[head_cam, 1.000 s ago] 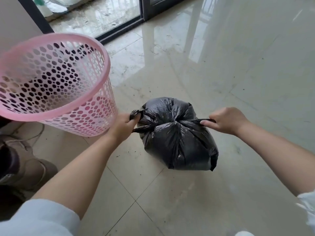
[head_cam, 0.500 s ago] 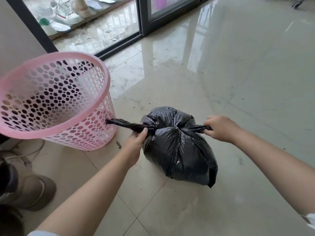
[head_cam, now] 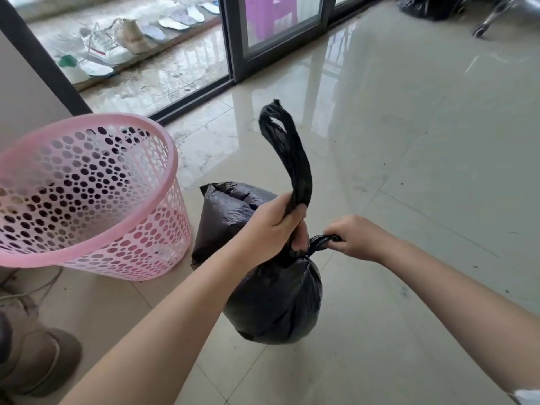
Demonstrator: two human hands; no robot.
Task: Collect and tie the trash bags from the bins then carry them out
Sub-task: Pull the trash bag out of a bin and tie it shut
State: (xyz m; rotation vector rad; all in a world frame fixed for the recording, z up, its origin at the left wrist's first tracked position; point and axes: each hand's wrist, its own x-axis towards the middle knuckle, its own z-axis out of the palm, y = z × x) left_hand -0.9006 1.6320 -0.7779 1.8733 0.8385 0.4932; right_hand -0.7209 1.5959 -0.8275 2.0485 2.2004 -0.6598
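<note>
A full black trash bag [head_cam: 274, 305] stands on the tiled floor in front of me, its neck bunched at the top. My left hand [head_cam: 271, 229] grips one long twisted tail of the bag [head_cam: 289, 153], which sticks up above my fist. My right hand [head_cam: 353, 238] pinches the other, shorter tail just right of the neck. A second fold of black bag [head_cam: 228, 211] shows behind my left hand. The pink perforated bin [head_cam: 87, 194] stands to the left with no bag in it.
A brown boot [head_cam: 35, 358] lies at the lower left. Behind the bin a sliding glass door frame [head_cam: 233, 39] opens onto a ledge with shoes [head_cam: 108, 45] and insoles. Another black bag [head_cam: 426, 7] and a chair caster [head_cam: 479, 32] are far right.
My left hand has swung its tail of the bag from pointing left to standing upright and moved toward the neck. My right hand has come closer too. The view has tilted up.
</note>
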